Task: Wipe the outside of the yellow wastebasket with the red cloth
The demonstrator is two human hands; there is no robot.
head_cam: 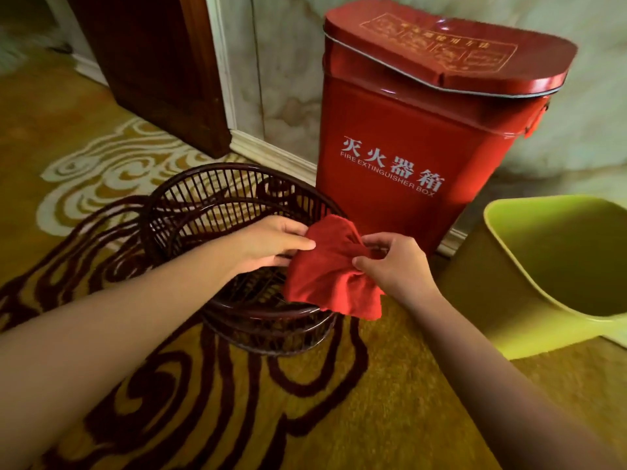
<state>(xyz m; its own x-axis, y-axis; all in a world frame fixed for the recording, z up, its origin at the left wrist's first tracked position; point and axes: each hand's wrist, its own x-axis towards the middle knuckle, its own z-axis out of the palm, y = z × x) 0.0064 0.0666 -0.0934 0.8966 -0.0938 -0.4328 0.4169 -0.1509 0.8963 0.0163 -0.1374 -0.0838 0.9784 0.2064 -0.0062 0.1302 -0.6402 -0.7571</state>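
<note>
Left hand [271, 244] and right hand [395, 266] both pinch the cloth [327, 269], fingers closed on its folds, above the basket [237, 198] rim. Wastebasket [509, 286] stands apart at the carpet's [390, 401] right edge.

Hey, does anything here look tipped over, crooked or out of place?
Yes. The yellow wastebasket at the right leans tilted on the carpet, its opening facing up and toward the camera. The fire extinguisher box looks slanted too, though the wide lens may cause that.
</note>
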